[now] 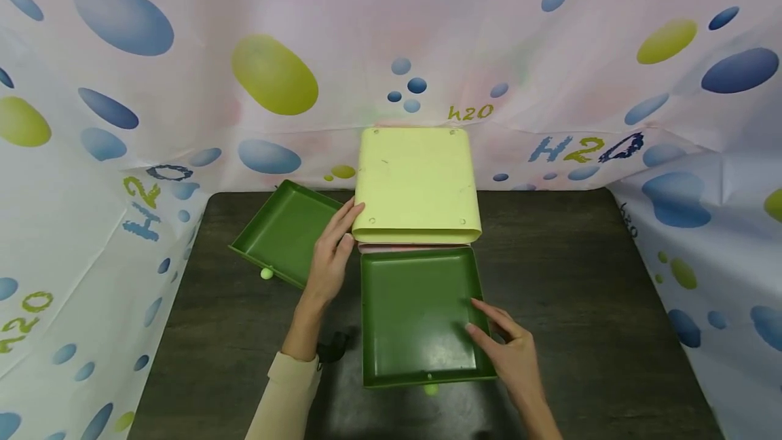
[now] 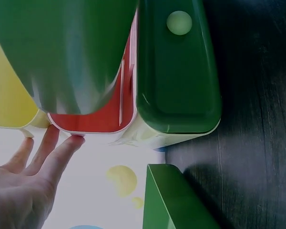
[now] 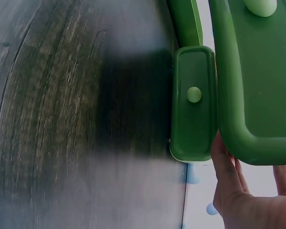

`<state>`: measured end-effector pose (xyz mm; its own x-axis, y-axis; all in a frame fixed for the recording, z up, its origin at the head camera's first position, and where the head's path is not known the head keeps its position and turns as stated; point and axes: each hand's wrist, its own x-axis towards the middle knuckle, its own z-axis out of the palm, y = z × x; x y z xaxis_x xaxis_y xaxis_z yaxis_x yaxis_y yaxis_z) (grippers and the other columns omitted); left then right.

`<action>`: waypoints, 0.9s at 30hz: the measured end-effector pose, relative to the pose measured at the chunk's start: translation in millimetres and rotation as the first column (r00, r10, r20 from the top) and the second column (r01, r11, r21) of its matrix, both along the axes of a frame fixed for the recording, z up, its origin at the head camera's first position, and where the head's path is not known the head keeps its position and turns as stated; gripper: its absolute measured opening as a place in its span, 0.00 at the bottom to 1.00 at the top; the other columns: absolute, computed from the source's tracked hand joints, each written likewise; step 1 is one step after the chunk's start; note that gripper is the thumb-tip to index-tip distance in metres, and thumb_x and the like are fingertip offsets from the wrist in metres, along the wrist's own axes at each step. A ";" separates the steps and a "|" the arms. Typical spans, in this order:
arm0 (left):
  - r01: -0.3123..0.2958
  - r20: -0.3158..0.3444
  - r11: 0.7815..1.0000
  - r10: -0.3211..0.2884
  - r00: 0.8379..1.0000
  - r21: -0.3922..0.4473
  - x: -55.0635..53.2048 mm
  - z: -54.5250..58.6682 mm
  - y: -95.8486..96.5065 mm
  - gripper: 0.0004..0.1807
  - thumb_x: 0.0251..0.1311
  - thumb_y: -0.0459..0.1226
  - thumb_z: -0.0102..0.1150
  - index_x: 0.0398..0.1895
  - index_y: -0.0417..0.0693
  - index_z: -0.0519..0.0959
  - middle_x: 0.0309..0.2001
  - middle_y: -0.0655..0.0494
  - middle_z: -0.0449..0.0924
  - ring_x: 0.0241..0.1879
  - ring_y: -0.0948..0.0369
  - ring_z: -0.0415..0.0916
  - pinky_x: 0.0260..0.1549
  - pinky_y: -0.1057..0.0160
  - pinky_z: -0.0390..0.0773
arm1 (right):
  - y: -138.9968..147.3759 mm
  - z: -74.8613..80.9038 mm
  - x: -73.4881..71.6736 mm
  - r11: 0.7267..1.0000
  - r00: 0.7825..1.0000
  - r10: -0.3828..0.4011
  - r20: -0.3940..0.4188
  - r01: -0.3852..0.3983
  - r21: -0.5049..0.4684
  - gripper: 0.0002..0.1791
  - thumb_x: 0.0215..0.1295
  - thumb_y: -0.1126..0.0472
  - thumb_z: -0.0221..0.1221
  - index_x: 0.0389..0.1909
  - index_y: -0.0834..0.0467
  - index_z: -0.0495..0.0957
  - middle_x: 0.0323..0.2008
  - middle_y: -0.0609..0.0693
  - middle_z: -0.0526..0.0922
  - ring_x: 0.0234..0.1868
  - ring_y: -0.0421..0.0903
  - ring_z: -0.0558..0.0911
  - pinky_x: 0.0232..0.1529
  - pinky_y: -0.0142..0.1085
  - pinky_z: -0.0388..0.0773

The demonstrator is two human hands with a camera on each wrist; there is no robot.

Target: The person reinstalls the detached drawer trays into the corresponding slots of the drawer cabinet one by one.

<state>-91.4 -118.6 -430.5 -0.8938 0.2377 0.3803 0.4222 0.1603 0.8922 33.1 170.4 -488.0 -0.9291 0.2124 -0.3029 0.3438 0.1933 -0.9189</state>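
A stacked drawer unit with a pale yellow top (image 1: 418,182) stands before me. My left hand (image 1: 330,257) rests on its left side, fingers extended against the rims of the yellow (image 2: 9,90) and red (image 2: 95,123) compartments. The dark green drawer (image 1: 421,318) in front of the red compartment is drawn far out toward me. My right hand (image 1: 510,355) grips this drawer's right side, thumb and forefinger over the wall, other fingers beneath in the right wrist view. Below it, a closed green drawer (image 3: 194,129) with a round light green knob (image 3: 194,94) fills the bottom compartment.
Another green drawer (image 1: 287,229) with a light green knob (image 1: 267,273) lies loose on the dark wooden table (image 1: 568,290), left of the unit. A white sheet (image 1: 342,32) printed with blue and green spots hangs behind and along both sides.
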 end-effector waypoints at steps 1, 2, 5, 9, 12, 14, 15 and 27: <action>0.001 0.002 1.000 -0.001 1.000 0.001 0.5 -0.3 -0.4 0.32 0.79 0.50 0.40 0.72 0.34 0.63 0.75 0.35 0.53 0.73 0.45 0.54 0.64 0.40 0.63 | -1.3 -0.6 0.1 1.000 1.000 0.000 -0.003 0.000 -0.004 0.26 0.58 0.53 0.72 0.60 0.46 0.82 0.59 0.46 0.79 0.63 0.40 0.71 0.60 0.35 0.68; 0.001 0.002 1.000 -0.001 1.000 0.001 0.9 -0.8 -0.7 0.32 0.79 0.50 0.40 0.73 0.34 0.63 0.75 0.35 0.53 0.73 0.45 0.54 0.63 0.41 0.63 | -2.4 -0.8 0.2 1.000 1.000 0.003 -0.005 -0.003 -0.006 0.26 0.58 0.53 0.72 0.60 0.46 0.81 0.59 0.47 0.78 0.63 0.40 0.71 0.60 0.36 0.68; 0.005 0.001 1.000 -0.005 1.000 0.005 1.1 -1.4 -1.0 0.33 0.78 0.51 0.40 0.73 0.35 0.63 0.75 0.36 0.53 0.74 0.46 0.54 0.63 0.41 0.63 | -4.7 -1.6 -0.1 1.000 1.000 -0.006 -0.015 0.006 -0.019 0.26 0.58 0.53 0.72 0.60 0.47 0.82 0.59 0.47 0.79 0.62 0.39 0.71 0.61 0.38 0.68; 0.009 0.002 1.000 -0.009 1.000 0.011 0.7 -1.2 -0.6 0.33 0.78 0.51 0.40 0.73 0.35 0.63 0.75 0.35 0.53 0.74 0.46 0.54 0.64 0.39 0.61 | -6.1 -1.7 -1.3 1.000 0.999 -0.018 -0.028 0.018 -0.017 0.25 0.58 0.54 0.72 0.59 0.46 0.82 0.57 0.46 0.80 0.61 0.38 0.72 0.60 0.34 0.68; 0.005 0.008 1.000 -0.005 1.000 0.009 0.5 -1.1 -0.5 0.32 0.78 0.50 0.40 0.73 0.35 0.63 0.75 0.35 0.53 0.74 0.45 0.54 0.64 0.38 0.60 | -7.0 -2.5 -2.3 1.000 0.999 -0.016 -0.033 0.016 -0.012 0.25 0.59 0.54 0.72 0.59 0.46 0.82 0.58 0.46 0.80 0.60 0.37 0.72 0.59 0.32 0.68; 0.004 0.007 1.000 -0.004 1.000 0.006 0.7 -0.6 -0.6 0.33 0.78 0.51 0.40 0.73 0.35 0.63 0.75 0.35 0.53 0.74 0.45 0.53 0.64 0.37 0.60 | -7.5 -3.3 -3.1 1.000 0.999 -0.014 -0.040 0.013 -0.011 0.26 0.59 0.54 0.72 0.59 0.46 0.82 0.58 0.46 0.79 0.60 0.37 0.72 0.59 0.33 0.68; 0.004 0.005 1.000 -0.004 1.000 0.005 0.6 -0.8 -0.8 0.33 0.78 0.52 0.40 0.73 0.35 0.63 0.75 0.34 0.53 0.74 0.44 0.54 0.63 0.37 0.61 | -7.8 -3.6 -3.5 1.000 0.999 -0.013 -0.040 0.012 -0.016 0.26 0.59 0.54 0.72 0.60 0.46 0.82 0.58 0.46 0.79 0.60 0.37 0.72 0.60 0.34 0.68; -0.005 -0.022 1.000 0.005 1.000 -0.002 -12.5 -39.8 -7.1 0.34 0.75 0.59 0.38 0.76 0.51 0.63 0.77 0.49 0.53 0.74 0.52 0.54 0.63 0.41 0.64 | -8.0 -6.9 -12.5 0.998 0.996 -0.007 -0.088 0.002 -0.061 0.25 0.59 0.55 0.72 0.59 0.48 0.82 0.59 0.50 0.79 0.64 0.42 0.70 0.66 0.46 0.64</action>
